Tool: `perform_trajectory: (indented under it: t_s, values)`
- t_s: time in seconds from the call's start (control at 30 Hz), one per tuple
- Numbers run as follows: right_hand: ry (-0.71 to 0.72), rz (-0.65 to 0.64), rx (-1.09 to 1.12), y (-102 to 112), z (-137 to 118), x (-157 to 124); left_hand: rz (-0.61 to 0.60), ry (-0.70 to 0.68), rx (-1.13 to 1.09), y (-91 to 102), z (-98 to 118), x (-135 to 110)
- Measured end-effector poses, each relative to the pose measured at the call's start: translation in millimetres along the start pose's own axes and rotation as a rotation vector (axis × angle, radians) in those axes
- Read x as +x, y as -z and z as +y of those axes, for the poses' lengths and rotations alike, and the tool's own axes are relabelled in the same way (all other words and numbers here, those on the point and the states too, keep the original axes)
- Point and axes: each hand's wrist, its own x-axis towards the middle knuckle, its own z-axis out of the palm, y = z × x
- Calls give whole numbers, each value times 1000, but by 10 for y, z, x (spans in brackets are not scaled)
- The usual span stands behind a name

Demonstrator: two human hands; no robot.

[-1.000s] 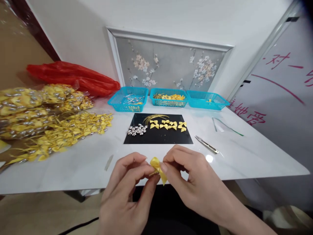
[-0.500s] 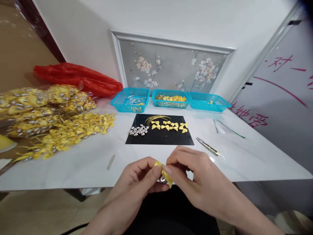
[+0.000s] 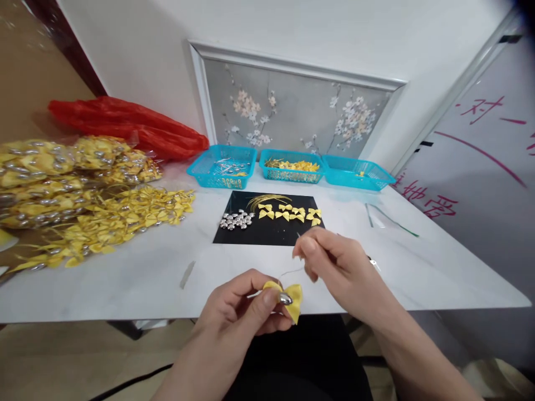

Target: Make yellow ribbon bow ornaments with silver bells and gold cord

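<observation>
My left hand [image 3: 240, 312] pinches a yellow ribbon bow [image 3: 295, 298] between thumb and fingers, just over the table's front edge. At the bow's middle sits a shiny silver bead [image 3: 285, 298]. A thin pale thread [image 3: 290, 272] runs from the bow up to my right hand [image 3: 328, 259], whose fingers are closed on what looks like a slim needle [image 3: 298, 236], mostly hidden. Beyond the hands, a black mat [image 3: 259, 236] carries a cluster of silver beads [image 3: 236, 220], several yellow bows [image 3: 288, 213] and a bundle of gold strands [image 3: 267, 199].
Three blue baskets [image 3: 221, 181] [image 3: 288, 176] [image 3: 359, 181] line the wall, holding small parts. Bagged yellow bow pieces [image 3: 45, 184] and a loose pile [image 3: 125, 223] fill the left. Thread snips [image 3: 373, 262] lie mostly behind my right hand. A red bag [image 3: 129, 125] rests at the back left.
My right hand has left the bow and moved up and right, drawing the thread out. The bow has turned so its bead shows more plainly. The snips are now mostly covered.
</observation>
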Motion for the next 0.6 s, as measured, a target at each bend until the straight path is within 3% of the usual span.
perform_trajectory:
  t_s: [0.1,0.2,0.33,0.4,0.47,0.6]
  values:
    - [-52,-146,72,-35,-61,-152,16,-78,80,34,-43,26]
    - [-59,-199,132,-96,-97,-265,51,-213,290,46,-81,22]
    - [60,-61,61,-185,-125,-343,358,-768,770,68,-108,-57]
    - [120,6,28,-223,-140,-369,382,-980,978,81,-115,-94]
    - [175,51,4,-253,-149,-391,327,-1063,1094,83,-128,-107]
    - [195,83,-8,-283,-139,-423,331,-1044,1091,53,-170,-93]
